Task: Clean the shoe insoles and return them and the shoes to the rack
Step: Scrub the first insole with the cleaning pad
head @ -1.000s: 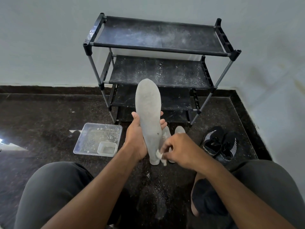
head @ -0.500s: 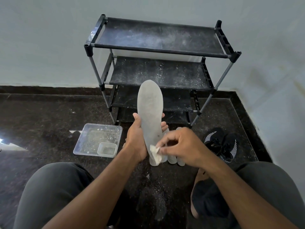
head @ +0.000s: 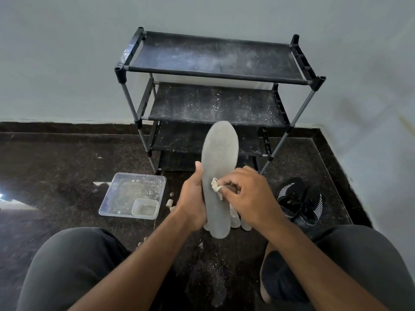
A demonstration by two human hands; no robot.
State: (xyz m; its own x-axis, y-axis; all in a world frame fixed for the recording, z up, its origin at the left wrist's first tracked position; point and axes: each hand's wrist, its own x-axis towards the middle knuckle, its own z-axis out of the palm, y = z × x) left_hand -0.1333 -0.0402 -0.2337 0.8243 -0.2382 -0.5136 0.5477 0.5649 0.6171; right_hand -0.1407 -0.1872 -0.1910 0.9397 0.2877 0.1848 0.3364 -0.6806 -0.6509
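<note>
Left hand (head: 193, 205) gripping grey insole (head: 219, 176) along its left edge, thumb up. Right hand (head: 251, 198) pinching small crumpled cloth (head: 216, 186) against insole's mid face. Insole held upright between both hands, long axis vertical, toe end up, heel end down. More insoles (head: 238, 217) partly hidden beneath right hand. Black shoes (head: 298, 202) right of right hand. Clear plastic tray (head: 116, 198) left of left hand. Dusty shoe rack (head: 215, 72) beyond.

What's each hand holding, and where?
Left hand grips the insole at its lower middle, from behind. Right hand pinches a small cloth against its face.
</note>
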